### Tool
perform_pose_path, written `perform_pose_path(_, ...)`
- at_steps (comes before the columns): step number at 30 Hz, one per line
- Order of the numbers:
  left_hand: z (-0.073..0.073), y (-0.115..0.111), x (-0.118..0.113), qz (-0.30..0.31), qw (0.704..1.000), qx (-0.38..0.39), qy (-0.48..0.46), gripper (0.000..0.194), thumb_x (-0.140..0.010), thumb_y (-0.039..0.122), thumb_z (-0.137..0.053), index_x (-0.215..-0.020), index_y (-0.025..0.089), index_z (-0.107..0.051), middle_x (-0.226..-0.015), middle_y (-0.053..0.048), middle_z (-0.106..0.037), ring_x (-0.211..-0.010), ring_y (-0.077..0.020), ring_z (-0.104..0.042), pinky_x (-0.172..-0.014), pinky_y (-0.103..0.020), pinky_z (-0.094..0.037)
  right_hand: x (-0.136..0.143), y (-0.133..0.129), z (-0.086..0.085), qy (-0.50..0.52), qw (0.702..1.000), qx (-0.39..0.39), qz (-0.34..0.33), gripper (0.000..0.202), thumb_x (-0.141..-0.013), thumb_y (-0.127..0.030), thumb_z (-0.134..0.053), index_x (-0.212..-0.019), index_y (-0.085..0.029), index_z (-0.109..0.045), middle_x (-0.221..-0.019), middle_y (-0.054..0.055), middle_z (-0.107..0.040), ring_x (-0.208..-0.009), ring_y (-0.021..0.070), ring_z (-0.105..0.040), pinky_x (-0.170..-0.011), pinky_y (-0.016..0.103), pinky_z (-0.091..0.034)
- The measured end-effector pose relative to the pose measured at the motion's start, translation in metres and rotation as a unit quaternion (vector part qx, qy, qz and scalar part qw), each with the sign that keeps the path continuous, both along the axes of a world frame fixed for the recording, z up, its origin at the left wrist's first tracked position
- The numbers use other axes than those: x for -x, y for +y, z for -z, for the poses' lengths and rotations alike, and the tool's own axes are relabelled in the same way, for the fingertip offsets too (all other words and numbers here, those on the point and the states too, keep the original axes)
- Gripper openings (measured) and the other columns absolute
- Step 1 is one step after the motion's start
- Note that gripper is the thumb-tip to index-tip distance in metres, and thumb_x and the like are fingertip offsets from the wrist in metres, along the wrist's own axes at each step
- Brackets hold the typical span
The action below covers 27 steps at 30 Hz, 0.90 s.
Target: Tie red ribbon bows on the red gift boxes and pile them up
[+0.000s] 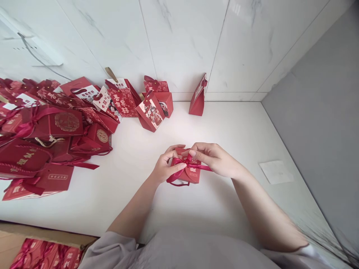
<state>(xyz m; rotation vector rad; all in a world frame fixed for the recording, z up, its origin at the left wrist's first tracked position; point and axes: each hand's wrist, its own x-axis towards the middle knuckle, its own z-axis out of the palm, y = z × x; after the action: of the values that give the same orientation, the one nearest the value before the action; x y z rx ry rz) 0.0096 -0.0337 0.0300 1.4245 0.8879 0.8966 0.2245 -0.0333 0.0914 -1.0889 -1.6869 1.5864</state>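
Observation:
A small red gift box with pale printed characters sits on the white table in front of me. A dark pink ribbon crosses its top in a bow, one tail pointing right. On the box's left side, my left hand is closed, its thumb pressing the ribbon near the knot and its fingers round the far side. My right hand pinches a ribbon loop above the box between thumb and fingers. A thin dark red cord loops out at the near edge. The fingertips behind the box are partly hidden.
Many red gift boxes are heaped on the left of the table. Several upright ones stand by the tiled wall, with a single box apart. A white paper lies at right. A carton of red boxes is at lower left.

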Motion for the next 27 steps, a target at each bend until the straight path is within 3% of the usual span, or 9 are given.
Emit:
perform_pose_path(10, -0.001, 0.0, 0.0, -0.007, 1.0, -0.002, 0.013, 0.029, -0.075, 0.032, -0.075, -0.068, 0.017, -0.052, -0.137, -0.012, -0.051, -0.128, -0.0286, -0.05, -0.105, -0.045, -0.043, 0.002, -0.002, 0.003, 0.022, 0.999, 0.008, 0.034, 0.027, -0.091, -0.05, -0.056, -0.094, -0.023, -0.052, -0.077, -0.001, -0.062, -0.067, 0.0137, -0.056, -0.064, 0.028, -0.046)
perform_pose_path(16, 0.001, 0.0, 0.0, 0.0, 1.0, -0.012, 0.004, 0.027, -0.075, 0.032, -0.075, -0.069, 0.018, -0.053, -0.134, -0.01, -0.052, -0.123, -0.0268, -0.055, -0.105, -0.046, -0.043, -0.002, -0.002, -0.005, -0.024, 0.995, -0.088, -0.043, 0.024, -0.094, -0.042, -0.053, -0.11, -0.024, -0.059, -0.109, 0.004, -0.066, -0.085, 0.0164, -0.061, -0.079, 0.033, -0.05)
perform_pose_path(22, -0.001, 0.001, 0.001, 0.0, 1.0, -0.01, 0.021, 0.028, -0.073, 0.032, -0.076, -0.069, 0.018, -0.053, -0.135, -0.012, -0.052, -0.131, -0.0293, -0.048, -0.107, -0.047, -0.041, -0.011, 0.0, -0.001, -0.097, 0.988, -0.101, -0.066, 0.028, -0.086, -0.029, -0.064, -0.112, -0.024, -0.059, -0.097, 0.002, -0.066, -0.079, 0.0158, -0.056, -0.073, 0.031, -0.049)
perform_pose_path(27, -0.001, 0.001, 0.001, 0.0, 1.0, -0.002, 0.021, 0.031, -0.073, 0.032, -0.076, -0.067, 0.018, -0.049, -0.138, -0.011, -0.051, -0.126, -0.0285, -0.052, -0.106, -0.047, -0.042, -0.011, 0.001, 0.004, -0.071, 0.991, -0.068, -0.093, 0.036, -0.084, -0.03, -0.068, -0.118, -0.026, -0.056, -0.089, -0.001, -0.061, -0.07, 0.0125, -0.049, -0.066, 0.027, -0.045)
